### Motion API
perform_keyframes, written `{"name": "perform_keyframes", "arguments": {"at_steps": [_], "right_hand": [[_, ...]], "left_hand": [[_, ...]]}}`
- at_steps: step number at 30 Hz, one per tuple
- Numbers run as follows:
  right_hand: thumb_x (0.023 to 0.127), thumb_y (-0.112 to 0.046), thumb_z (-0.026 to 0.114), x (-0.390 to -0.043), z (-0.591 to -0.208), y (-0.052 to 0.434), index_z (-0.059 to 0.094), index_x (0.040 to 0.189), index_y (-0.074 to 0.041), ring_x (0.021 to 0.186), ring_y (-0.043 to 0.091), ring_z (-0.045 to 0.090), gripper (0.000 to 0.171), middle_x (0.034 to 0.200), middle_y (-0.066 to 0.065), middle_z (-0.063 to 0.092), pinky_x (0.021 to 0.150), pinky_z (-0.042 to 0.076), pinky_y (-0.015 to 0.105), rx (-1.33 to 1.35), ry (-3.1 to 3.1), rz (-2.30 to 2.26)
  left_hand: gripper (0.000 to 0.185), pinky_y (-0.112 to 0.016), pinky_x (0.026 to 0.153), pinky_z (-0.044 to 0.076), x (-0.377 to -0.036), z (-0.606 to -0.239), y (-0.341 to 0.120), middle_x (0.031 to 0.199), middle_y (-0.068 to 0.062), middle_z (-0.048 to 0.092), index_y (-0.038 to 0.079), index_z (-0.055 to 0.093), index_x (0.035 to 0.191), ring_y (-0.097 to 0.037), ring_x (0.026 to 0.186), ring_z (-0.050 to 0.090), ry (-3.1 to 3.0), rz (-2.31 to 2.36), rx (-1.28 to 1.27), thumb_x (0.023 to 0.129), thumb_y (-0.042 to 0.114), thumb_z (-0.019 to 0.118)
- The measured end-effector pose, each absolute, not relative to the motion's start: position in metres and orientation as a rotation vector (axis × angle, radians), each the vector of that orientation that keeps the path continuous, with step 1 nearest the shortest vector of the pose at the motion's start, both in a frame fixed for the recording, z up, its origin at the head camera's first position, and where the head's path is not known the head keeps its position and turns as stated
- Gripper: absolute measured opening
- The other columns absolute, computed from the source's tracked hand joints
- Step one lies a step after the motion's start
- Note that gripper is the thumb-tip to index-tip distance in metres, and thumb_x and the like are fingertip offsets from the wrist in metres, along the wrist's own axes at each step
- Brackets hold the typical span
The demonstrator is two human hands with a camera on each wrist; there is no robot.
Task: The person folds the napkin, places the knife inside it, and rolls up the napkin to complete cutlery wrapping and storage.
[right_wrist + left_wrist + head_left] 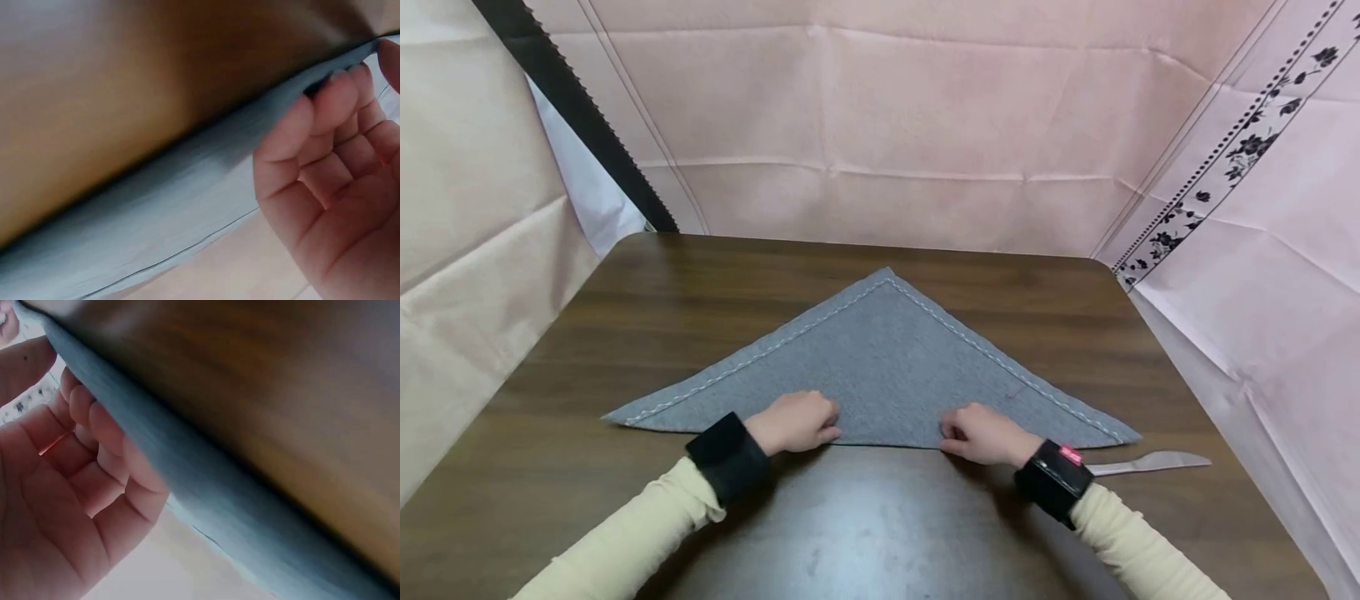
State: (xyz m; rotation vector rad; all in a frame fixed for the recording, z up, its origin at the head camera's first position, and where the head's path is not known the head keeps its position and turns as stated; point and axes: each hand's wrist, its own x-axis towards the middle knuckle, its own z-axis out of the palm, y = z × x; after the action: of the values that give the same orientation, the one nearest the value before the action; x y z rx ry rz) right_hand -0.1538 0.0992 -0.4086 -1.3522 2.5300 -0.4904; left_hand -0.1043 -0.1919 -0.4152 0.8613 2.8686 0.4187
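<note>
A grey cloth (887,367) with white stitched edges lies folded into a triangle on the dark wooden table (880,525), its long fold nearest me. My left hand (797,421) sits at the left part of that fold, fingers curled, pinching the edge. My right hand (981,433) does the same on the right part. In the left wrist view the curled fingers (100,431) meet the cloth edge (206,487). The right wrist view shows the fingers (312,119) tucked against the cloth (156,219), with the thumb on its other side.
A pale knife (1150,462) lies on the table just right of my right wrist, near the cloth's right corner. Pink fabric walls close in the table at the back and on both sides. Bare tabletop (865,542) lies between my forearms.
</note>
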Motion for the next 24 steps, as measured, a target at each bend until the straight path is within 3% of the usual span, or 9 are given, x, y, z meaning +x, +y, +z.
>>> {"name": "perform_keyframes", "arguments": {"at_steps": [9, 18, 24], "right_hand": [[0.086, -0.013, 0.062, -0.150, -0.407, 0.148, 0.054, 0.075, -0.016, 0.056, 0.001, 0.041, 0.014, 0.063, -0.012, 0.044, 0.051, 0.037, 0.021, -1.259, 2.569, -0.580], [0.070, 0.000, 0.069, -0.135, -0.386, 0.239, 0.054, 0.071, -0.016, 0.058, 0.003, 0.042, 0.022, 0.064, -0.012, 0.045, 0.049, 0.035, 0.025, -1.118, 3.008, -0.274], [0.059, -0.003, 0.075, -0.128, -0.386, 0.287, 0.060, 0.076, -0.012, 0.066, 0.022, 0.056, 0.025, 0.073, -0.002, 0.055, 0.051, 0.043, 0.036, -1.014, 3.154, -0.049]], "left_hand": [[0.028, -0.023, 0.048, 0.029, -0.096, -0.410, -0.207, 0.057, 0.005, 0.035, 0.014, 0.046, 0.064, -0.007, 0.050, 0.033, 2.886, 0.425, 0.775, 0.087, 0.016, 0.061], [0.023, -0.026, 0.052, 0.033, -0.097, -0.409, -0.203, 0.062, 0.003, 0.038, 0.012, 0.047, 0.067, -0.010, 0.055, 0.036, 2.879, 0.398, 0.785, 0.086, 0.012, 0.060], [0.020, -0.027, 0.052, 0.034, -0.097, -0.410, -0.206, 0.064, 0.003, 0.040, 0.012, 0.049, 0.071, -0.011, 0.056, 0.038, 2.864, 0.395, 0.773, 0.087, 0.011, 0.059]]}}
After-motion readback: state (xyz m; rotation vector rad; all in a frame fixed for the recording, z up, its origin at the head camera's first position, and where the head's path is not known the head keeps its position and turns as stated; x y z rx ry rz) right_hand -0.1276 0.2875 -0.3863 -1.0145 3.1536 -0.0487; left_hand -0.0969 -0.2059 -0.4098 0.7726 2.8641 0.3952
